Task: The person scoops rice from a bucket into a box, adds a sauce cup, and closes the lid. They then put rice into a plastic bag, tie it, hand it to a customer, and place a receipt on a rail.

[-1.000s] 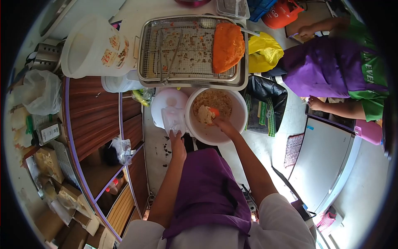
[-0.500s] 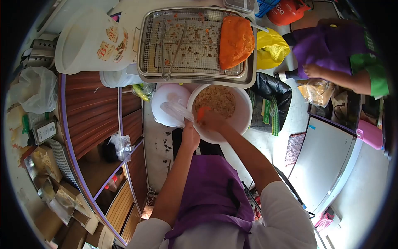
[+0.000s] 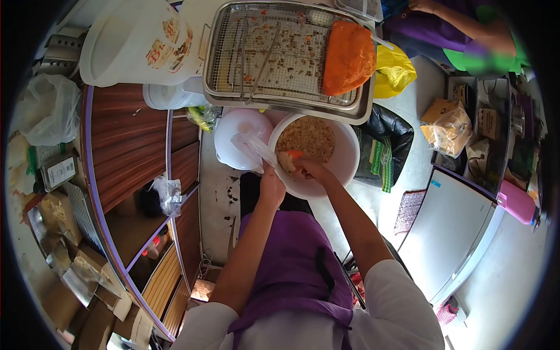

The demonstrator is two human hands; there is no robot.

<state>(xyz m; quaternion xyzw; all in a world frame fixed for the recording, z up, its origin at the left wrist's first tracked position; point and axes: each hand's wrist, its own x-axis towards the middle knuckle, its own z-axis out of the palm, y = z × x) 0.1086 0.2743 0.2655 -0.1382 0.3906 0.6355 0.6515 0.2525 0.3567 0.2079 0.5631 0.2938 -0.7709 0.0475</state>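
My left hand (image 3: 272, 185) is closed around the edge of a clear plastic bag (image 3: 252, 144), at the left rim of a white bucket (image 3: 347, 169). Inside the bucket lies a mass of pale, golden-brown crumbly food (image 3: 307, 140). My right hand (image 3: 310, 170) grips an orange scoop (image 3: 296, 154) over the bucket's near left part. Some pale food sits in the scoop, close to the bag's opening. Just left of the bucket is a white round lid or tub (image 3: 238, 135).
A metal tray with a wire rack (image 3: 291, 105) stands ahead, bearing tongs (image 3: 262, 64) and a large orange piece (image 3: 350, 58). A big clear tub (image 3: 128, 46) is on the left. At far right stands a white fridge (image 3: 452, 227); a co-worker (image 3: 431, 26) is at upper right.
My right hand has drawn the scoop toward the bag, and pale food now shows in it. The co-worker has moved farther up in view. My view has shifted slightly.
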